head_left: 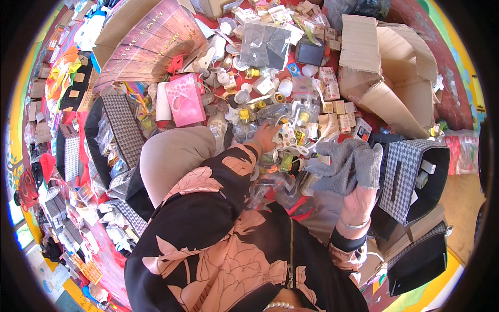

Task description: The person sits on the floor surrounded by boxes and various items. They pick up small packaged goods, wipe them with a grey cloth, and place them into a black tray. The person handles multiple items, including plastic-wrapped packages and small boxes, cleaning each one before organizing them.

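My left hand (265,136) reaches into the pile in front of me. Its fingers are bent against a white piece with dark holes (285,135), which looks like a power strip beside a white cord. Clear plastic bags and a yellow-capped bottle (244,116) lie close to that hand. At the right, my right hand (358,205) is raised, its wrist bare with a bracelet. A thick grey cloth (351,162) covers its fingers and hangs over toward the pile; the hand appears to grip it from beneath.
An open cardboard box (364,60) stands at the far right. Houndstooth fabric bins (400,177) sit at both sides. A pink box (185,100) and a printed wood-pattern panel (156,44) lie left of the pile. Several small cartons (343,114) are stacked at its right.
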Demonstrator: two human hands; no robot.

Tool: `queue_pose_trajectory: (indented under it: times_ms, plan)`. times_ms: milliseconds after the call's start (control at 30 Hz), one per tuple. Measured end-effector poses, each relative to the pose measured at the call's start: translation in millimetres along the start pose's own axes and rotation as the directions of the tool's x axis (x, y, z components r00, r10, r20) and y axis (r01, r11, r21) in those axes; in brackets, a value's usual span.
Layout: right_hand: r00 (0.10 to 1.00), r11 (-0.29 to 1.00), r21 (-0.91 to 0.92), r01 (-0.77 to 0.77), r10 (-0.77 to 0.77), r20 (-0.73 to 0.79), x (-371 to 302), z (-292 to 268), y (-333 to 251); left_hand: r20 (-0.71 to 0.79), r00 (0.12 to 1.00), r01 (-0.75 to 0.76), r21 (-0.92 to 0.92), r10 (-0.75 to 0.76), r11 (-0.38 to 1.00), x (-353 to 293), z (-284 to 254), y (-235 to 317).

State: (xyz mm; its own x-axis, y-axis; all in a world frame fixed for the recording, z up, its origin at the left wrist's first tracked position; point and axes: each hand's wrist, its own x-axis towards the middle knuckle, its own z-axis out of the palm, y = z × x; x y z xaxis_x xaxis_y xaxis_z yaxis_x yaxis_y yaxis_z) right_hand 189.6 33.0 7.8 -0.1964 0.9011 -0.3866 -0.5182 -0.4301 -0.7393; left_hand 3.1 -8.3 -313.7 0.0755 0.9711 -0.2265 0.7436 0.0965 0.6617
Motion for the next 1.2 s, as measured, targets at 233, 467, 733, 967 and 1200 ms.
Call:
queue_pose_trajectory:
  times_ms: [233, 467, 733, 967, 1200]
  plan:
    - [0.997, 0.998, 0.058, -0.021, 0.026, -0.076, -4.8, 1.7, -0.9, 0.065, 0.995, -0.059, -0.280, 0.080, 0.958, -5.7, 19.8, 19.0]
    - [1.000, 0.999, -0.043, 0.018, -0.018, -0.007, -3.6, -12.6, -3.4, 0.153, 0.976, 0.204, -0.407, -0.154, 0.891, 29.1, 9.2, 1.3]
    - [0.985, 0.998, -0.061, 0.000, 0.011, 0.174, -7.0, -2.6, -11.8, 0.523, 0.847, 0.009, -0.199, 0.099, 0.980, 101.6, -104.6, -46.5]
    - [0.994, 0.999, -0.030, -0.029, 0.032, 0.108, -5.2, -7.1, -11.0, -0.372, 0.915, -0.164, -0.701, -0.159, 0.694, 181.0, -249.3, -110.6]
    - [0.995, 0.996, 0.001, 0.090, -0.090, -0.035, -6.6, -6.7, -0.9, -0.155, 0.988, 0.106, 0.669, -0.001, 0.736, 180.7, -282.2, -104.3]
